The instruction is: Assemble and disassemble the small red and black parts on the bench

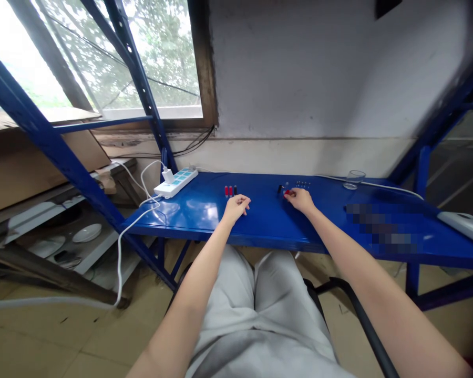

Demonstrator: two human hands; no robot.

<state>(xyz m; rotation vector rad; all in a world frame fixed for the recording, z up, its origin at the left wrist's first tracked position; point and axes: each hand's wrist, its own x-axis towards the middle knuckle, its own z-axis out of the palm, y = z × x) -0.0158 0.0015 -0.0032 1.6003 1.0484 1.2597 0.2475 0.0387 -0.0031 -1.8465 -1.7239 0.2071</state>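
Observation:
My right hand [300, 200] is closed in a pinch over the table, its fingertips on a small red piece [286, 193]. Just left of it stands a small black piece [279, 189]. Several tiny shiny parts [302, 184] lie in rows behind that hand. My left hand [236, 207] hovers with curled fingers; whether anything small sits in them is hidden. Beyond it, two small red cylinders [228, 191] and a small black cylinder [235, 189] stand in a row. Their exact kind is too small to make out.
The blue metal table [197, 210] carries a white power strip [176, 182] with a plugged-in cord at left. A clear glass [354, 179] stands at the back right, near a blurred-out dark object [382, 228]. A white device [465, 228] lies at the right edge.

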